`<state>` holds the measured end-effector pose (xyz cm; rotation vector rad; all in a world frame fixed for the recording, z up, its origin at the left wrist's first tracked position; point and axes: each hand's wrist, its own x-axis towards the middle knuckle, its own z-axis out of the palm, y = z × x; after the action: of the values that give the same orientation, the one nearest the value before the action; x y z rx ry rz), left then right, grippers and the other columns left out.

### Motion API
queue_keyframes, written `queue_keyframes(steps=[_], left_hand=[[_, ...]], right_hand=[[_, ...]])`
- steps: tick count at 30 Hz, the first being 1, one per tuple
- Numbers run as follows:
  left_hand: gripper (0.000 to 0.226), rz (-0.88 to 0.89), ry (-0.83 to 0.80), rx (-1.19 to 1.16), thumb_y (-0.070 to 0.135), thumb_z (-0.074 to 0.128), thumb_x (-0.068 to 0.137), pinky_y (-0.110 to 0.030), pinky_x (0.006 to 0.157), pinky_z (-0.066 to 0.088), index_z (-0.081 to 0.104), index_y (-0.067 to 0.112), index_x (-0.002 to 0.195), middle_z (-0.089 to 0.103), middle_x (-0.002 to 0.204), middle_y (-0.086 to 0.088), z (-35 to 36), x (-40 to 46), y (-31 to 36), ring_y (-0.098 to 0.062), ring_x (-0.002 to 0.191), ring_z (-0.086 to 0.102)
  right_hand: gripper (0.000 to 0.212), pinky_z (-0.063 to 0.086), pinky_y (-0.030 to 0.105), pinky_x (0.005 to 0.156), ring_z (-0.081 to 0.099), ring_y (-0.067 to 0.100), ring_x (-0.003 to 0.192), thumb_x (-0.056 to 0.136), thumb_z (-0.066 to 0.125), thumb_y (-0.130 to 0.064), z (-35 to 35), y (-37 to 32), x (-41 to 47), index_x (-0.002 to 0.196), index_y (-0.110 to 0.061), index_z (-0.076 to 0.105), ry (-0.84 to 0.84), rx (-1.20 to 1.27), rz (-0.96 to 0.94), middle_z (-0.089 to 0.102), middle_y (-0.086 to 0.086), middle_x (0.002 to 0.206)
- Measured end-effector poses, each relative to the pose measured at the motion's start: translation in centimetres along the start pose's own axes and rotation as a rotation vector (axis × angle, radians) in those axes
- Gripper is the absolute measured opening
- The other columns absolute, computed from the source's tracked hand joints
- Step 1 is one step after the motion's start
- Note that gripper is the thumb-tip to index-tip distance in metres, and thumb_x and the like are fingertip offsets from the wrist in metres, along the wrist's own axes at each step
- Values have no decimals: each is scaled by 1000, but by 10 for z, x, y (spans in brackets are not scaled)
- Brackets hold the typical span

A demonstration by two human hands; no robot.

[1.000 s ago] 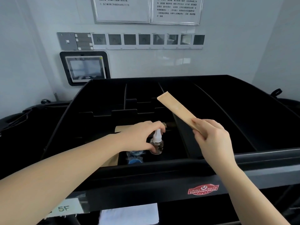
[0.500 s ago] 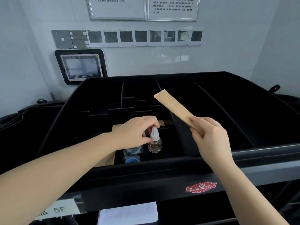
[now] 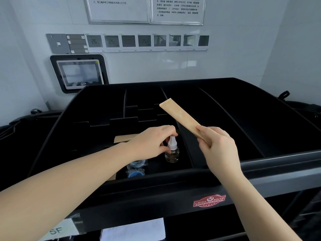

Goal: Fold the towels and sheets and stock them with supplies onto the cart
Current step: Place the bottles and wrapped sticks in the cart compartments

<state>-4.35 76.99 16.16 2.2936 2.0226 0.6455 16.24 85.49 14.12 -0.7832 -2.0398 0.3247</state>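
Head view, looking down over your two bare forearms at a black housekeeping cart. Nearest you, on a lower shelf, lay a folded white towel, beside a label reading 5F. Above it, the cart's top tray was split into compartments by black dividers.

Your left hand reached into the front compartment, fingers curled around a small clear bottle with a white cap. The grip was narrow, closed on the bottle's neck and shoulder, and the bottle stood upright on the tray floor, likely being set in place among the supplies. Just in front of it lay two clear wrapped items with blue inside, and a flat tan packet lay behind your wrist.

Your right hand pinched the near end of a long flat tan sleeve, thumb on top, its far end angled up and away over the dividers, probably waiting for its own slot.

Farthest off, a wall tablet and framed notices hung on the white wall.
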Motion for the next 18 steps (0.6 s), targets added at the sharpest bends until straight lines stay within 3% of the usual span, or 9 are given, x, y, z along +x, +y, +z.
queue_keyframes(steps=[6,8,14,18], left_hand=[[52,45,37,86,26,74,82,-32,86,49,49,21,127,52,120,11,-2,1,6,-9,101,55],[58,49,64,113,31,75,80,-30,89,48,48,23,130,49,125,11,-7,-2,9,-6,108,51],[44,149,420,170,37,68,83,-16,94,42,58,19,121,56,122,9,-49,-29,17,-5,111,49],[43,190,498,345,24,76,80,-31,100,40,63,11,118,63,118,-1,-86,-46,10,-17,114,52]], right_hand=[[33,48,26,70,55,16,92,89,64,-10,-1,-2,0,120,-18,65,-4,3,0,63,-2,106],[33,50,28,73,55,16,95,89,64,-9,-2,-1,1,121,-18,65,-9,16,14,63,-2,108],[35,52,33,82,56,16,99,90,64,-10,-9,-13,9,123,-19,65,-57,44,-33,64,-4,110],[36,46,28,86,54,15,103,89,64,-8,-12,-34,25,122,-21,66,-112,62,-174,63,-7,110]])
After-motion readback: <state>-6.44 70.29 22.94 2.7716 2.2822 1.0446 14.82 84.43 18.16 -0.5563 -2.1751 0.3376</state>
